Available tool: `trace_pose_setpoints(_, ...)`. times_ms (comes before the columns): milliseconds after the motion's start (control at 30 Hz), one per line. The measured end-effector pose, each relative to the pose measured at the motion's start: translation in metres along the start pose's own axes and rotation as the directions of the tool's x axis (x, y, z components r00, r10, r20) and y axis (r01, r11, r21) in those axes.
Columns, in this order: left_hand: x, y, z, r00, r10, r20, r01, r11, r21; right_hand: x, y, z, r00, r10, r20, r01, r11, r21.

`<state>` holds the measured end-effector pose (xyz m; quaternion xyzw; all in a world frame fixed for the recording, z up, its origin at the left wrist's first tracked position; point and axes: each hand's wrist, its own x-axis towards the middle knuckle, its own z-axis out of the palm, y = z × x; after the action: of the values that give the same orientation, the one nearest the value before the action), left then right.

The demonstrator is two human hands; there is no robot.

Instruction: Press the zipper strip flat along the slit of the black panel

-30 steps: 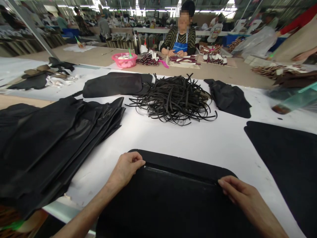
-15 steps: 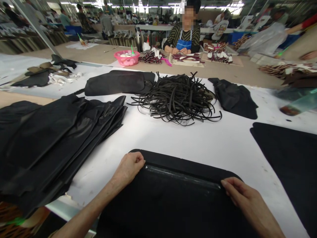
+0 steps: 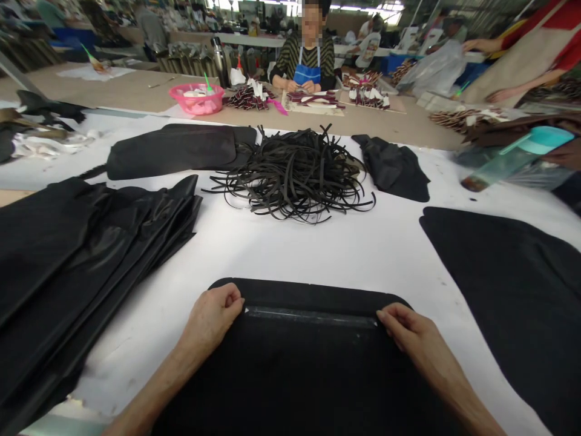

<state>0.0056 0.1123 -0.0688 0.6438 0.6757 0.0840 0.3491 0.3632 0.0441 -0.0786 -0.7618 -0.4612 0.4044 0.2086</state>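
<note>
left hand (image 3: 211, 316) and right hand (image 3: 416, 334) are each pinched closed on the panel (image 3: 290, 375), beside a glossy strip's (image 3: 313, 316) ends; what they grip is unclear. the panel lies by the surface's (image 3: 290, 257) near edge, black laces (image 3: 297, 172) toward its far edge.

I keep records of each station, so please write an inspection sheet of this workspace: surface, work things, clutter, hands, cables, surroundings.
Surface: white covering, smudged in places.
Job's things: black panel; shiny band runs across it near its far edge.
Clutter: heap of black strips beyond the panel; black sheets piled at left; large black piece and turquoise-lidded bottle at right.
Hands: left hand and right hand closed near the band's two ends; exact grip unclear.
Cables: nothing seen.
Surroundings: person in a blue apron opposite; pink basin; person with red sleeves at far right.
</note>
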Motion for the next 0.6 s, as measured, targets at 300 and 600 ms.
trace_pose_setpoints(300,-0.013,0.013,-0.001,0.999,0.037,-0.016,-0.027,0.914,0.405,-0.006,-0.010,0.002,0.994,-0.023,-0.106,0.012,0.995,-0.097)
trace_pose_setpoints(600,-0.019,0.001,0.023,0.677,0.736,-0.035,-0.531,0.520,0.669,-0.010,-0.018,0.007,0.984,-0.044,-0.171,0.009,0.980,-0.200)
